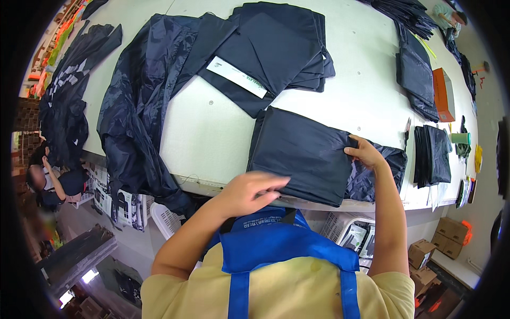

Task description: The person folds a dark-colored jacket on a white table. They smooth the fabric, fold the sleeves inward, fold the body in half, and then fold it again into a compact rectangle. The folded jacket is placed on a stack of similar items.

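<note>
A folded dark navy garment of thin, shiny fabric lies in front of me at the table's near edge. My right hand pinches its right edge between thumb and fingers. Beneath that hand a loose, wrinkled part of dark fabric sticks out to the right. Over the garment's near left corner is my left hand, fingers stretched and thumb apart, slightly blurred, holding nothing. Whether it touches the fabric I cannot tell.
Flat dark pouches are piled beyond, with a white printed card on them. An unfolded dark jacket hangs over the edge at left. Folded garments, an orange box and a white basket are at right.
</note>
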The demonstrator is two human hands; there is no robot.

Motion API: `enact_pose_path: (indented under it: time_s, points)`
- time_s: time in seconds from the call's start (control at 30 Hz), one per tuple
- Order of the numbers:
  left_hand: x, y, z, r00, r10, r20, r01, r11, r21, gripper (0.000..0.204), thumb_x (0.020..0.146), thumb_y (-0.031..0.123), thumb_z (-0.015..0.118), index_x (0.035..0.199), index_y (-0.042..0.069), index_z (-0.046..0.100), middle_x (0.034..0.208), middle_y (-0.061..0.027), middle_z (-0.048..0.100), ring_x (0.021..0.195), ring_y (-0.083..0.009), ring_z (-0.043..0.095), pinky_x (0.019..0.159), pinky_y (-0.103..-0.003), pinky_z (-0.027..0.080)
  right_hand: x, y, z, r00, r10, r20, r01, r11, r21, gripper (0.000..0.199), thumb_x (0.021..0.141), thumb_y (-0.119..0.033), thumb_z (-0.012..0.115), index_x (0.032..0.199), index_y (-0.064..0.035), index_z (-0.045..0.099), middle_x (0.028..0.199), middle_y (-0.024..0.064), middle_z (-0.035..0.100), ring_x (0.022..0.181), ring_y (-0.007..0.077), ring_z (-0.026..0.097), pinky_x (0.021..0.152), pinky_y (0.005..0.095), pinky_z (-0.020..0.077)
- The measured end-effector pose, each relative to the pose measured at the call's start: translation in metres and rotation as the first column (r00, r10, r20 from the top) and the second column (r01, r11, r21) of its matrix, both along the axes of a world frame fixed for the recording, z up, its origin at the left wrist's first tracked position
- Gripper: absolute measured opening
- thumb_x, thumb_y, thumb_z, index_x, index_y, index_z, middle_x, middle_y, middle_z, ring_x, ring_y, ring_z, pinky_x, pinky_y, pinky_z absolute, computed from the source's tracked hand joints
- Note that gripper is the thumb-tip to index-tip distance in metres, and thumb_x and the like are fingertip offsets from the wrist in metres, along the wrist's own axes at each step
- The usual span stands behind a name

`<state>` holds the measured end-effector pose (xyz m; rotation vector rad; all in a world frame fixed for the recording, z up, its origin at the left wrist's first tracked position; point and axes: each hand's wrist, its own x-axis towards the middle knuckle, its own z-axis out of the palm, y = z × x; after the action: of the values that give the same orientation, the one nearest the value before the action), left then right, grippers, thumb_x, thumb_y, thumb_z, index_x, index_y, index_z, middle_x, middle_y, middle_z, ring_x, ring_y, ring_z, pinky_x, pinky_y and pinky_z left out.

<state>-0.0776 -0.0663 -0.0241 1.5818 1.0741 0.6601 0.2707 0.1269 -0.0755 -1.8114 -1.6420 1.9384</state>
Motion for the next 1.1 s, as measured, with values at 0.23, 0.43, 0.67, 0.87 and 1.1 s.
enact_pose_path:
  time_s: [0.23,0.43,0.67,0.87,1.1]
  points:
    - [0.062,0.040,-0.074,0.732,0.212,-0.648,0.106,0.903,0.415,0.065,0.082,0.052,0.062,0.141,0.038,0.039,0.155,-0.0168,0.013,0.140,-0.0456,0.011,0.111,-0.058,0.011,0.017,-0.012,-0.009,0.988,-0.127,0.083,0.056,0.813,0.579,0.051,0.080,-0.027,0.072,0.120,-0.0020,0.052,0.101,0.0102,0.060,0.086,0.0180,0.058,0.077,0.0312,0.0489]
    - [0.078,0.055,-0.043,0.720,0.093,-0.688,0.193,0.925,0.328,0.077,0.073,0.053,0.070,0.141,0.031,0.041,0.155,-0.0161,0.011,0.141,-0.0443,0.006,0.110,-0.062,0.007,0.258,-0.057,-0.062,0.455,-0.588,0.669,0.129,0.787,0.603,0.099,0.071,-0.041,0.076,0.138,0.0134,0.029,0.133,0.0335,0.044,0.124,0.0386,0.047,0.104,0.0394,0.0372]
    - [0.159,0.126,-0.045,0.449,-0.382,-0.808,0.824,0.526,0.209,0.083,0.070,0.068,0.062,0.139,0.026,0.046,0.153,-0.0091,0.024,0.143,-0.0349,0.011,0.110,-0.064,0.001,0.221,-0.034,0.045,0.718,-0.695,-0.018,0.695,0.717,0.060,0.051,0.071,-0.016,0.073,0.112,0.0091,0.056,0.098,0.0157,0.066,0.082,0.0237,0.066,0.080,0.0336,0.0533]
    - [0.228,0.163,-0.065,0.532,-0.238,-0.812,0.662,0.715,0.224,0.089,0.068,0.070,0.060,0.138,0.017,0.046,0.152,-0.0204,0.024,0.141,-0.0453,0.009,0.103,-0.073,-0.001,0.139,0.014,0.187,0.931,-0.355,-0.083,0.347,0.796,0.496,0.045,0.069,-0.011,0.068,0.110,0.0029,0.054,0.095,0.0111,0.063,0.081,0.0158,0.062,0.076,0.0286,0.0519]
    - [0.181,0.202,-0.064,0.989,-0.085,0.118,0.064,0.983,0.171,0.054,0.084,0.041,0.059,0.124,0.004,0.055,0.120,-0.0114,0.057,0.111,-0.0250,0.053,0.101,-0.040,0.038,-0.028,-0.095,0.146,0.873,0.065,0.484,-0.456,0.463,0.760,0.043,0.078,-0.006,0.052,0.121,-0.0031,0.050,0.093,0.0150,0.058,0.076,0.0300,0.059,0.068,0.0374,0.0484]
